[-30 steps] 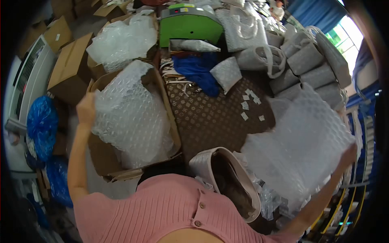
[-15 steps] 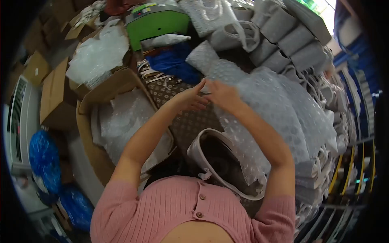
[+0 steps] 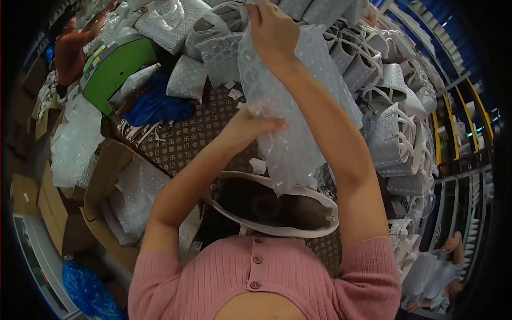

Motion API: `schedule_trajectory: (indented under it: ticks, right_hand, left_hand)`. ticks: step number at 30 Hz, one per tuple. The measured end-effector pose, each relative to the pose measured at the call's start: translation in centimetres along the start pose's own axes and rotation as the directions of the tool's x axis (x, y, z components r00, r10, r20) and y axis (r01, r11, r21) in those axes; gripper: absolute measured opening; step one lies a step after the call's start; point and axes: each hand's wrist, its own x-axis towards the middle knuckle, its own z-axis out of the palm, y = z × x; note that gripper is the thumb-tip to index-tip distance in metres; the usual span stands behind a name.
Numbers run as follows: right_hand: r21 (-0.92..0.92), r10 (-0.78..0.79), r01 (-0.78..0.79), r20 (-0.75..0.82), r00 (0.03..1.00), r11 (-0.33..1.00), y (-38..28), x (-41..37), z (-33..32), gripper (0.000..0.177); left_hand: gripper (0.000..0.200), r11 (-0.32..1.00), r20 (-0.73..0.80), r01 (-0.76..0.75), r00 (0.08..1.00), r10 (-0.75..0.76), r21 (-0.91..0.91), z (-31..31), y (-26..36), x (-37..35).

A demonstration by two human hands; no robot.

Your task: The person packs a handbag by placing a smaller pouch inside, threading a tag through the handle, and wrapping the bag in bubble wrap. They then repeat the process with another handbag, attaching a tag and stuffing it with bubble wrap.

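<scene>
The right hand [image 3: 273, 33] clenches the top end of a bubble wrap sheet [image 3: 290, 144], which hangs upright just over the open bag [image 3: 277, 231]; the left hand [image 3: 250, 125] grasps its middle, fingers curled round it, above the patterned table [image 3: 181, 141]

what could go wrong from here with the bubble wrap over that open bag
1. The bubble wrap hangs long from the right hand, with the left hand gripping it midway. Its loose lower end could catch on the rim of the open bag instead of dropping inside.
2. The raised wrap is close to the piled grey bags and might knock one down.
</scene>
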Motion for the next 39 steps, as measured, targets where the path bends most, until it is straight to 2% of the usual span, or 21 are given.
schedule_trajectory:
  ticks: [2,5,6,9,11,14,16,19,21,22,23,25,27,28,29,30,31,32,33,35,39]
  right_hand:
    - [-0.084,-0.089,0.089,-0.002,0.996,0.993,2.3,-0.1,-1.6,0.029]
    - [-0.165,-0.236,0.237,0.025,0.971,0.957,5.8,-0.4,-3.3,0.04]
    - [-0.192,-0.234,0.3,0.302,0.924,0.934,7.2,-3.0,-4.0,0.049]
    - [-0.073,-0.122,0.343,0.849,0.514,0.937,9.6,-14.7,-3.5,0.06]
    - [0.095,-0.121,0.168,0.982,0.148,0.981,9.1,-19.9,-1.6,0.063]
    - [0.175,-0.175,-0.011,0.984,-0.018,0.985,5.1,-24.1,0.3,0.064]
    - [0.197,-0.211,-0.095,0.963,-0.169,0.976,2.9,-24.9,1.7,0.063]
    - [0.254,-0.261,-0.085,0.962,-0.079,0.963,3.3,-25.9,3.2,0.063]
    - [0.203,-0.2,-0.167,0.979,0.035,0.965,4.8,-25.5,2.9,0.06]
    - [0.216,-0.19,-0.221,0.973,0.132,0.951,5.7,-23.8,1.8,0.052]
    - [0.235,-0.177,-0.274,0.959,0.222,0.932,6.9,-21.5,0.2,0.045]
    - [0.138,-0.173,0.106,0.701,0.692,0.985,10.4,-19.1,-3.6,0.033]
    - [-0.234,-0.009,0.202,0.632,0.775,0.951,14.2,-17.5,-7.8,0.04]
    - [-0.289,0.267,-0.072,0.722,0.638,0.954,16.9,-17.7,-9.5,0.052]
    - [-0.441,0.481,-0.208,0.712,0.511,0.873,19.6,-19.5,-10.7,0.066]
    - [-0.508,0.522,-0.165,0.723,0.452,0.846,24.8,-24.2,-11.8,0.075]
    - [-0.493,0.597,-0.355,0.739,0.311,0.795,25.3,-25.6,-11.9,0.073]
    - [-0.492,0.644,-0.524,0.751,0.15,0.695,25.6,-26.2,-11.9,0.071]
    - [-0.473,0.618,-0.507,0.769,0.162,0.721,26.0,-26.6,-12.0,0.071]
    - [-0.344,0.644,-0.84,0.765,0.009,0.421,26.5,-27.1,-11.5,0.061]
    - [-0.433,0.636,-0.687,0.77,0.054,0.583,21.2,-21.0,-10.0,0.051]
  left_hand:
    - [0.039,0.992,-0.253,-0.045,0.967,0.014,-0.115,-3.3,-0.2,1.1]
    - [0.026,0.98,-0.657,0.149,0.753,-0.026,0.132,-13.5,-0.7,-1.3]
    - [0.027,0.958,-0.721,0.23,0.692,-0.039,0.169,-17.1,-1.3,-3.0]
    - [0.027,0.828,-0.785,0.428,0.619,0.024,0.363,-22.2,-1.4,-8.6]
    - [0.029,0.499,-0.765,0.69,0.639,-0.082,0.524,-25.4,-2.4,-10.2]
    - [0.033,0.354,-0.773,0.691,0.603,0.2,0.63,-23.9,-0.9,-9.0]
    - [0.04,0.325,-0.61,0.517,0.706,0.361,0.792,-19.4,0.6,-6.4]
    - [0.069,0.358,-0.366,0.324,0.929,0.054,0.876,-12.3,-2.0,-1.2]
    - [0.076,0.33,-0.314,0.427,0.885,-0.345,0.842,-10.2,-8.4,2.3]
    - [0.082,0.474,-0.33,0.608,0.771,-0.545,0.636,-9.7,-11.2,3.0]
    - [0.08,0.56,-0.291,0.469,0.878,-0.38,0.683,-11.8,-18.5,2.9]
    - [0.079,0.618,-0.31,0.357,0.932,-0.186,0.7,-13.7,-23.2,2.2]
    - [0.068,1.0,-0.495,0.021,0.869,-0.02,-0.003,-13.3,-19.2,0.1]
    - [0.068,1.0,-0.566,0.024,0.824,-0.028,-0.016,-14.1,-19.0,-1.7]
    - [0.06,0.952,-0.835,0.114,0.517,0.187,0.283,-15.0,-18.9,-3.4]
    - [0.055,0.81,-0.872,0.322,0.168,0.46,0.49,-15.7,-18.9,-4.6]
    - [0.055,0.814,-0.879,0.335,0.12,0.462,0.474,-16.3,-19.5,-5.4]
    - [0.055,0.791,-0.933,0.52,0.314,0.173,0.322,-16.8,-20.6,-5.7]
    - [0.056,0.691,-0.888,0.693,0.429,-0.164,0.207,-17.1,-21.2,-5.8]
    - [0.063,0.812,-0.511,0.441,0.632,-0.583,-0.381,-16.2,-20.8,-5.4]
    - [0.078,0.887,-0.555,0.323,0.694,-0.458,-0.329,-13.0,-17.7,-4.6]
